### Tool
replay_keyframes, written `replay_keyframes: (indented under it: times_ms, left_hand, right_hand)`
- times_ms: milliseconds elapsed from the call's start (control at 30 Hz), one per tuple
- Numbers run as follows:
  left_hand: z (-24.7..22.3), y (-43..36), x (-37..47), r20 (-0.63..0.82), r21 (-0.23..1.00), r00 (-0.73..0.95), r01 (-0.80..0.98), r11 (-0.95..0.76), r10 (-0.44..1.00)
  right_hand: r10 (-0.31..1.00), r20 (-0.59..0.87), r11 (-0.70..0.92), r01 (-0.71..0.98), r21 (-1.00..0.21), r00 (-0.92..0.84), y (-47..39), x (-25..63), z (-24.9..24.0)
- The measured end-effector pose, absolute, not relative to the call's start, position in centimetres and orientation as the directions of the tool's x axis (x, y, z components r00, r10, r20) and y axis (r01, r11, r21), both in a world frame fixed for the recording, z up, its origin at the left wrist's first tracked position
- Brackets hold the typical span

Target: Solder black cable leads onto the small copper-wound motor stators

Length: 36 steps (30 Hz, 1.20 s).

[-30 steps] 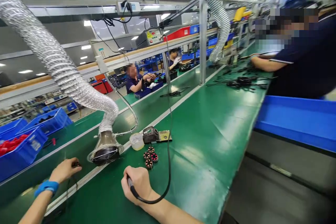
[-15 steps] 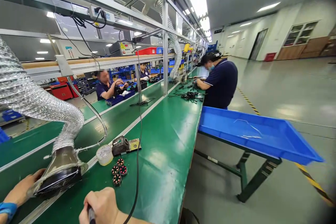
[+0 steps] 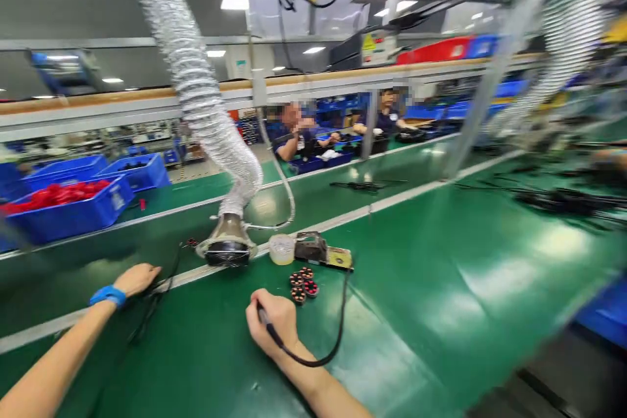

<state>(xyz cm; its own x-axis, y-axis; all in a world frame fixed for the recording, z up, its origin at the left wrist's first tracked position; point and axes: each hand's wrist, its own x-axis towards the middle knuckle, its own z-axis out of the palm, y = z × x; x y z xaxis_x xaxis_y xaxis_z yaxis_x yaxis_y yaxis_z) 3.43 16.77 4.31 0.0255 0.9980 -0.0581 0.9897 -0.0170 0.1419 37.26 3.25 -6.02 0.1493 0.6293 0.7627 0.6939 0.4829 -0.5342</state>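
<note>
My left hand, a blue band on its wrist, reaches over the metal strip at left. Its fingers are closed at a thin black cable; blur softens the grip. Near the cable's far end lies a small round part. My right hand is closed around a soldering iron, whose black cord loops back over the wrist; the tip is hidden. Beyond this hand, several small round coil parts with red and black marks sit grouped on the green bench. Behind them are a soldering iron stand and a clear roll.
A silver duct drops to a dark hood between my hands. Black cables lie farther right. Blue bins, one with red parts, stand at left. Two co-workers sit across the line; another person's arm shows at the right edge.
My view has swung left. My left hand has come out from beside the hood and is now left of it, at the black cable. The right hand still grips the soldering iron.
</note>
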Motion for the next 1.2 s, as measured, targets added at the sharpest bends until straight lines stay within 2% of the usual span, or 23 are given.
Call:
replay_keyframes:
  times_ms: [100,333,533,767,867,933,1067,1200]
  left_hand:
    - [2.8,13.9,3.4,-0.135,0.061,-0.016,0.998,0.025,0.991]
    - [1.6,10.2,3.3,-0.160,-0.205,-0.067,0.978,0.033,0.985]
    - [1.2,11.3,0.3,-0.212,-0.295,-0.021,0.955,-0.043,0.977]
    - [1.2,13.1,-0.2,-0.149,-0.370,0.116,0.914,-0.164,0.982]
    - [3.7,15.1,-0.3,-0.099,-0.443,0.129,0.882,-0.160,0.987]
    - [6.2,17.1,-0.7,0.015,-0.488,0.125,0.867,-0.102,0.992]
    - [10.6,20.5,-1.6,0.229,-0.458,0.030,0.885,0.080,0.973]
    - [9.7,20.6,0.5,0.245,-0.319,0.039,0.947,0.042,0.969]
  right_hand:
    - [0.625,0.770,0.501,0.691,-0.521,0.128,2.8,37.4,-6.2]
    - [0.623,0.775,0.512,0.693,-0.508,0.108,2.5,37.5,-6.7]
    - [0.618,0.772,0.508,0.675,-0.536,0.148,3.0,37.2,-6.2]
    - [0.608,0.778,0.502,0.683,-0.530,0.157,3.6,37.2,-6.0]
    - [0.598,0.789,0.506,0.697,-0.509,0.142,3.8,37.0,-6.3]
    - [0.590,0.796,0.510,0.702,-0.496,0.134,4.0,36.9,-6.5]
    - [0.571,0.807,0.513,0.701,-0.495,0.151,4.4,36.8,-6.7]
    - [0.570,0.804,0.500,0.703,-0.505,0.171,4.4,37.1,-6.3]
